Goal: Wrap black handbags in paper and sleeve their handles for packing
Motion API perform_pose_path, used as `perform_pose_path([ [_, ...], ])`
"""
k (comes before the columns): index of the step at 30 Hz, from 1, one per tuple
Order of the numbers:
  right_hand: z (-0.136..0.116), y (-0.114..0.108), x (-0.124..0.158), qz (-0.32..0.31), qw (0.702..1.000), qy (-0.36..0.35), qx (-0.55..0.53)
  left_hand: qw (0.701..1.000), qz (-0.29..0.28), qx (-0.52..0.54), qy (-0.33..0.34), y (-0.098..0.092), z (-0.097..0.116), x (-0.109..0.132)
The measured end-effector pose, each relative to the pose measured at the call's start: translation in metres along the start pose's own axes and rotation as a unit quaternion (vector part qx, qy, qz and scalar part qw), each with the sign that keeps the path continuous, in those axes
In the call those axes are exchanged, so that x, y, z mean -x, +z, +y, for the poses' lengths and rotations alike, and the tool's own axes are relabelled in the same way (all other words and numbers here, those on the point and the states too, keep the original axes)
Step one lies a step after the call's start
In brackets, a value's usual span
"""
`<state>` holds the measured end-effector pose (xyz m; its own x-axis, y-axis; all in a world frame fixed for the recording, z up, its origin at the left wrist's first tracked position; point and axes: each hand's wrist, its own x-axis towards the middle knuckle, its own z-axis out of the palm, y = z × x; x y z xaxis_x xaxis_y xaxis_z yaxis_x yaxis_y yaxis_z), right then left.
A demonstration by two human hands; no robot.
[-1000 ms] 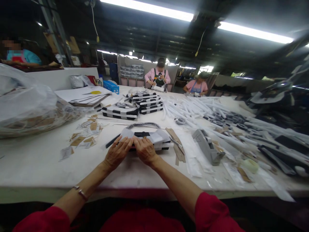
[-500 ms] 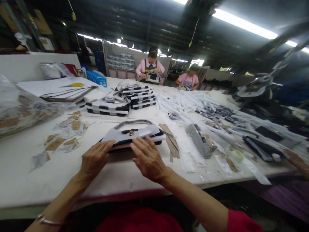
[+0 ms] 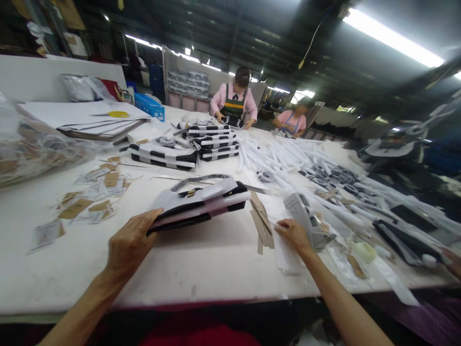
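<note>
A black-and-white handbag (image 3: 212, 204), partly covered in white wrapping, rests tilted on the table with its wrapped handle (image 3: 201, 179) standing up at the back. My left hand (image 3: 131, 240) is closed on the bag's left end, thumb and fingers around its edge. Off to the right, my right hand (image 3: 293, 234) pinches the edge of a stack of thin white sheets (image 3: 286, 257). Just beyond it stands a grey tape dispenser (image 3: 300, 214). Brown card strips (image 3: 262, 221) lie between the bag and the sheets.
Tags (image 3: 75, 208) lie scattered to the left, near a clear plastic bag (image 3: 21, 149). Stacked striped bags (image 3: 216, 144) stand behind. White wrapped strips (image 3: 281, 154) spread across the far right. Yellow scissors (image 3: 118, 114) rest on boards. Two people work opposite; another person's hand (image 3: 452, 262) shows at right.
My right hand has left the bag's front and moved right to the white sheets. The bag's front has tipped up a little in my left hand. The co-worker opposite has lowered their hands.
</note>
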<state>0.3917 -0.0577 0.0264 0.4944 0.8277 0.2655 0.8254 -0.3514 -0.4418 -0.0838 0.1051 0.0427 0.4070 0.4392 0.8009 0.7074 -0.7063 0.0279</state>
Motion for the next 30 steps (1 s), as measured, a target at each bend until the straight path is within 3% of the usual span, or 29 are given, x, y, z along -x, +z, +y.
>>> perform_pose_path([
  [12, 0.004, -0.011, -0.01, -0.054, 0.996, 0.069, -0.014, 0.999, 0.013, 0.028, -0.039, 0.005, 0.001, 0.0],
  [20, -0.02, -0.042, -0.022, -0.014, 0.991, 0.118, -0.06, 0.997, 0.013, 0.044, -0.062, 0.005, 0.003, 0.004],
  [25, -0.071, -0.05, -0.013, -0.017, 0.99, 0.056, -0.129, 0.995, 0.013, 0.053, -0.078, 0.009, 0.001, 0.005],
  [28, -0.123, -0.028, 0.014, -0.075, 0.978, -0.039, -0.189, 0.994, 0.027, 0.062, -0.091, 0.011, 0.0, 0.002],
  [30, -0.157, -0.007, 0.042, -0.151, 0.956, -0.104, -0.231, 0.991, 0.033, 0.073, -0.105, 0.011, 0.001, 0.0],
])
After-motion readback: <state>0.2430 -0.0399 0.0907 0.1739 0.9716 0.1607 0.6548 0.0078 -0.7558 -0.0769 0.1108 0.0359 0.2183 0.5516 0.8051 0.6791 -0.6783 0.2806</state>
